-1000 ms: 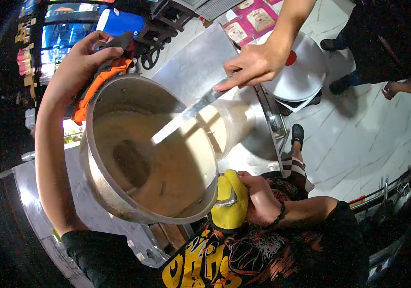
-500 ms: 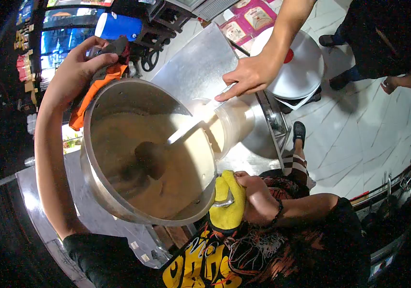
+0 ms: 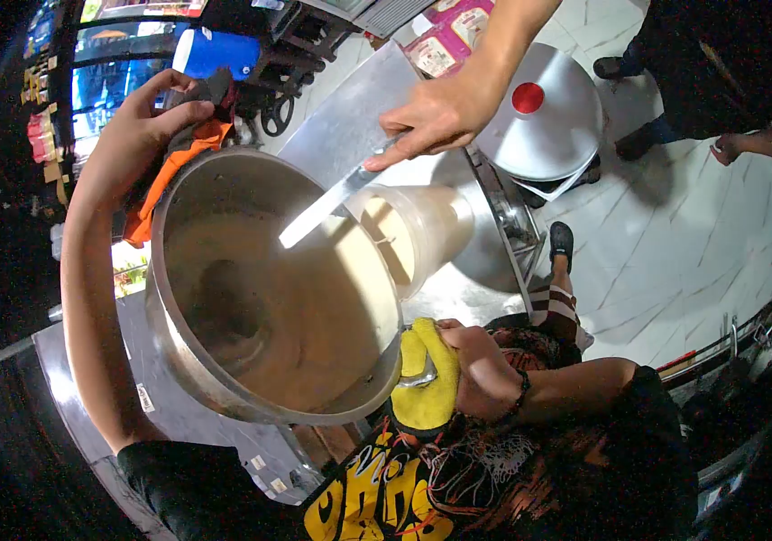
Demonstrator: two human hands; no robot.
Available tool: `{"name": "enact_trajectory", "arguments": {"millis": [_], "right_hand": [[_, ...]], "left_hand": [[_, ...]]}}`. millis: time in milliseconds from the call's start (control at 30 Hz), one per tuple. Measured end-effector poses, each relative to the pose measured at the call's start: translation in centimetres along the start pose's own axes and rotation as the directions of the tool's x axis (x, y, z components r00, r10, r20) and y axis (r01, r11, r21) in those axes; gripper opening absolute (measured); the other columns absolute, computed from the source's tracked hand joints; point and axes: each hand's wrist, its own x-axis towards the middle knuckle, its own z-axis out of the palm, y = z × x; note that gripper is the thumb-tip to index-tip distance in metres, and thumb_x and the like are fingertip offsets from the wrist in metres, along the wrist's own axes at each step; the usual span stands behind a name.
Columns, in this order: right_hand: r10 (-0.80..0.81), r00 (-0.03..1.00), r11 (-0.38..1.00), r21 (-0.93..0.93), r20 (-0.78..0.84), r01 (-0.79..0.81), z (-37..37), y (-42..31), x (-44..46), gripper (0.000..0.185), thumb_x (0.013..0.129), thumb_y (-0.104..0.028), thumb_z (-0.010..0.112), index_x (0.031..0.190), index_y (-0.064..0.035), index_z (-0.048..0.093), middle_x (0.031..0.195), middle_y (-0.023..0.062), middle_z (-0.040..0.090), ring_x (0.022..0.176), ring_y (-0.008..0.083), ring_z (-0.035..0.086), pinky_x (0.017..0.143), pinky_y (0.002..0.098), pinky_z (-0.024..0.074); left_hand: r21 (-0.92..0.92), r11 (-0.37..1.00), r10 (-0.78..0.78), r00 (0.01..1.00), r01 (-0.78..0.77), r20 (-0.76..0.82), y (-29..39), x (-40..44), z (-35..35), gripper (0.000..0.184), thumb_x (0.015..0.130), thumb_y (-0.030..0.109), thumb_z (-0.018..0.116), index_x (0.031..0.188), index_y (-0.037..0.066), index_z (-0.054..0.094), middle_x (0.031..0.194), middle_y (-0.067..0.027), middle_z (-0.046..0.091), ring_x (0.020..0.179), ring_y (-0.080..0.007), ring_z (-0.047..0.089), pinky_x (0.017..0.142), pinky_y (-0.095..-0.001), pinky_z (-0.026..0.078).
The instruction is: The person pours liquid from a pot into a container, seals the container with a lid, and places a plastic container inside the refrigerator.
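Observation:
A large metal pot of creamy beige liquid is tilted in front of me, its rim against a translucent plastic container holding similar liquid. My left hand is closed around a dark and orange cloth at the pot's far left side; the part beneath is hidden. At the near right, my right hand is closed on a yellow cloth against the pot, with a bit of metal handle showing. Another person's hand holds a pale flat spatula over the pot's opening.
The container stands on a steel table. Beyond it is a round white lid with a red centre. Other people's legs and feet are on the tiled floor to the right. A blue cooler sits at upper left.
The other person's hand and spatula have shifted up and left, and the spatula tip has moved away from the dark patch in the pot. My hands keep their hold.

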Motion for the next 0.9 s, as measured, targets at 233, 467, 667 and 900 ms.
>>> {"name": "enact_trajectory", "arguments": {"millis": [233,467,667,900], "right_hand": [[0.05,0.996,0.998,-0.043,-0.073,-0.053,-0.7,0.2,0.2,0.021,0.085,-0.009,0.043,0.101,0.0024,0.053,0.094,0.0116,0.059,0.082,0.0208,0.06,0.078,0.034,0.0494],[0.013,0.989,0.994,-0.108,-0.146,-0.029,1.4,-0.2,-0.8,0.027,0.088,-0.017,0.042,0.105,0.0024,0.049,0.098,0.0129,0.057,0.088,0.0234,0.058,0.083,0.037,0.0475],[0.051,0.989,0.999,-0.002,-0.139,-0.051,0.4,0.2,-0.1,0.03,0.086,-0.024,0.043,0.104,0.0,0.051,0.093,0.0122,0.06,0.081,0.0257,0.059,0.076,0.0388,0.0483],[0.095,0.989,0.995,0.009,0.115,-0.097,-1.0,0.2,0.3,0.028,0.089,-0.02,0.04,0.105,0.0006,0.05,0.098,0.0114,0.057,0.09,0.0238,0.057,0.085,0.0372,0.0458]], "left_hand": [[-0.02,1.0,-0.008,1.0,0.008,-0.005,0.1,-0.2,0.1,0.031,0.076,0.026,0.066,0.096,0.006,0.054,0.083,-0.0042,0.059,0.073,-0.0081,0.055,0.067,-0.0212,0.044],[0.011,1.0,-0.002,1.0,0.002,-0.006,0.2,0.4,0.1,0.029,0.077,0.024,0.065,0.095,0.005,0.053,0.083,-0.0043,0.059,0.072,-0.0078,0.055,0.066,-0.0207,0.044],[-0.079,0.996,-0.037,0.998,0.04,0.041,0.4,0.4,0.0,0.029,0.078,0.022,0.065,0.097,0.005,0.053,0.082,-0.0055,0.06,0.069,-0.0077,0.055,0.062,-0.0202,0.045],[-0.115,0.992,-0.047,0.998,0.051,0.032,0.2,0.2,0.2,0.028,0.078,0.021,0.065,0.097,0.005,0.053,0.081,-0.0061,0.061,0.069,-0.0084,0.056,0.062,-0.0214,0.045]]}}
